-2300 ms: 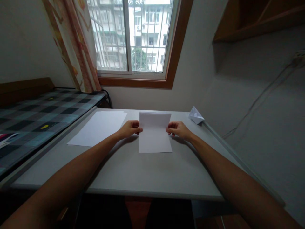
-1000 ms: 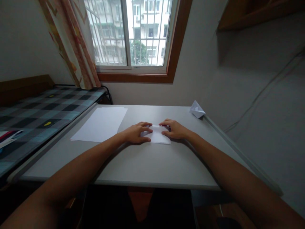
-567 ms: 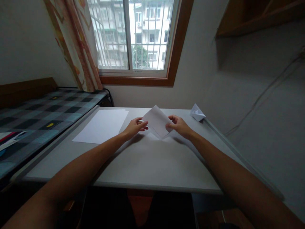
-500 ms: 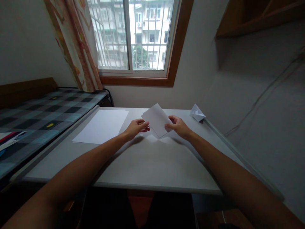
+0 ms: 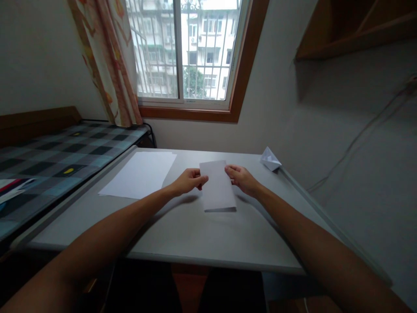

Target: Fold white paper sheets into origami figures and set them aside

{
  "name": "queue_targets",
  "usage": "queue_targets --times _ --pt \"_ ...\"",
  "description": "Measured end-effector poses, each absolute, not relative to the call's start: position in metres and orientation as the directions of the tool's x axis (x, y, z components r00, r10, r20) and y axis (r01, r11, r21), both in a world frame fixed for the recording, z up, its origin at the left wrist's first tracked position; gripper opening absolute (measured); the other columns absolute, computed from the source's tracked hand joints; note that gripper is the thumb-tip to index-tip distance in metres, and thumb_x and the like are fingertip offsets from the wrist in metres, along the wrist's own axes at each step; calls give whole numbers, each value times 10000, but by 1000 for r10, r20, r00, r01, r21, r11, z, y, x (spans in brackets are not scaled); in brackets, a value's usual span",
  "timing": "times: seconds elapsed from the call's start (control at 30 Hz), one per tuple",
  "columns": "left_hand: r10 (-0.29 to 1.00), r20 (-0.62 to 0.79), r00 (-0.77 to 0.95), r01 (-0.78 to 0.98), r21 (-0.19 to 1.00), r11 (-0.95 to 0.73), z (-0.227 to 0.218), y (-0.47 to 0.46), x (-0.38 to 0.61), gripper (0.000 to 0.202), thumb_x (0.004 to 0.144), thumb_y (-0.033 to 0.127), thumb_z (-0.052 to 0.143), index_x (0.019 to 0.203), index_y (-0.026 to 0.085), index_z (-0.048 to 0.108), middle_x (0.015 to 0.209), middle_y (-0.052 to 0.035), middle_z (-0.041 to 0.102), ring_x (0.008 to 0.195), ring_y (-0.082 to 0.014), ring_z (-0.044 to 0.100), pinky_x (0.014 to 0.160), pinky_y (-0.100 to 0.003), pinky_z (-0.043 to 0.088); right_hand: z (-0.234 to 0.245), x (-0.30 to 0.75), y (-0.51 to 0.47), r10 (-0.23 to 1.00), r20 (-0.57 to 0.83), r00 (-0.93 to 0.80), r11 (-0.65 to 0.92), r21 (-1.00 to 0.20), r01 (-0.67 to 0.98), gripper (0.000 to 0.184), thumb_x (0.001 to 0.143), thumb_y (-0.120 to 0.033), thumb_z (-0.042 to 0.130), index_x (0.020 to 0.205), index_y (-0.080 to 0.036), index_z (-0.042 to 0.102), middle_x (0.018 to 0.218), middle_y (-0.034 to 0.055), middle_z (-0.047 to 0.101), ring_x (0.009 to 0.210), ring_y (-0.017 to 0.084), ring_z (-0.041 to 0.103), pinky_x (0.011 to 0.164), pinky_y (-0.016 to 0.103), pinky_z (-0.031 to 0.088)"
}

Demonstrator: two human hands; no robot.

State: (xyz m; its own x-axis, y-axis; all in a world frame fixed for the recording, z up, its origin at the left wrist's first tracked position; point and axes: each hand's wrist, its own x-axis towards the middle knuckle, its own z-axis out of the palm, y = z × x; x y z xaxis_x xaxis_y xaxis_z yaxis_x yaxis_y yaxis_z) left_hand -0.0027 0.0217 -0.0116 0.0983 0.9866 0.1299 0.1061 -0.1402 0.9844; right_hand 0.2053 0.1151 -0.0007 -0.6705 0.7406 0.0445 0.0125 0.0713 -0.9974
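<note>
Both arms reach forward over the tabletop (image 5: 182,234), forearms angling in from the lower corners, hands close together with the paper (image 5: 217,189) between them. Left hand (image 5: 189,181): at the paper's left edge, upper half, thumb laid over the front face, other fingers curled behind or beside the edge; narrow pinch on the paper. Right hand (image 5: 243,179): at the right edge near the top corner, a bit higher on the paper, fingers bent, narrow grip on that edge. Paper is folded, tall and slim, near the middle of the tabletop, lower edge toward the person. Looks raised; can't tell if the lower edge touches.

Versus half a second ago: paper was turned cornerwise like a diamond, now stands lengthwise; left thumb now lies on the face rather than just at the side. Versus the earliest frame: paper is clearly narrower. Sheets (image 5: 140,174) at left and paper boat (image 5: 270,160) at the far right corner stay put.
</note>
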Motion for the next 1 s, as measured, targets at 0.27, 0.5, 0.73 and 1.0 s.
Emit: queue_targets --times 0.27,0.5,0.73,1.0 --pt "986 109 129 165 978 -130 -15 22 -2 250 763 339 622 678 119 539 563 21 528 509 -79 516 526 -223 415 2 207 117 767 198 -611 270 -963 26 313 705 -435 677 791 -139 621 678 0 542 569 93 455 503 233 362" --pt "980 140 140 167 972 -163 -16 23 -2 239 764 335 622 722 107 564 584 14 533 524 -78 496 525 -224 404 2 207 116 761 184 -622 239 -971 4 317 684 -436 692 782 -144 613 673 -2 557 558 95 475 489 236 358" --pt "975 175 138 172 965 -198 -16 23 -4 245 769 347 632 749 109 579 604 12 541 543 -78 500 530 -212 387 -2 207 120 771 167 -614 206 -978 -7 341 679 -428 711 838 -142 616 707 11 575 563 95 486 473 226 382" --pt "983 174 60 263 947 -183 -13 22 -5 366 794 459 592 642 128 554 539 1 557 494 -80 493 504 -205 364 1 207 120 770 182 -611 206 -978 -32 349 681 -452 709 833 -149 624 689 4 582 541 91 480 478 238 391"
